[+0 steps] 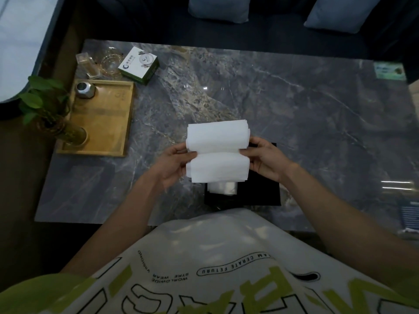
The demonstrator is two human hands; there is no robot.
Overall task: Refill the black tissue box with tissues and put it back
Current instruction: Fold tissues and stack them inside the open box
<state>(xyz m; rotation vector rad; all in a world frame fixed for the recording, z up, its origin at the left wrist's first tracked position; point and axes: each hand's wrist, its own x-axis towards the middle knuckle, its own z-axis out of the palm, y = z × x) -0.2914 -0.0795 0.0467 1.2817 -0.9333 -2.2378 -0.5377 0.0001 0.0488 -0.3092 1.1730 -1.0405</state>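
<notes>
A white stack of tissues (218, 150), bent along its middle into two bulging halves, hangs above the table. My left hand (174, 164) pinches its left edge and my right hand (264, 158) pinches its right edge at the fold. Directly beneath lies the black tissue box (258, 191) near the table's front edge, mostly hidden by the tissues and my right hand. A crumpled clear plastic wrapper (223, 188) rests on the box's left part.
The grey marble table (294, 105) carries a wooden tray (106, 123) at the left with a small metal tin (84, 89) and a plant in a glass vase (56, 123). Behind it stand glassware (111, 62) and a green-white carton (138, 64). A sofa with cushions (218, 7) is beyond.
</notes>
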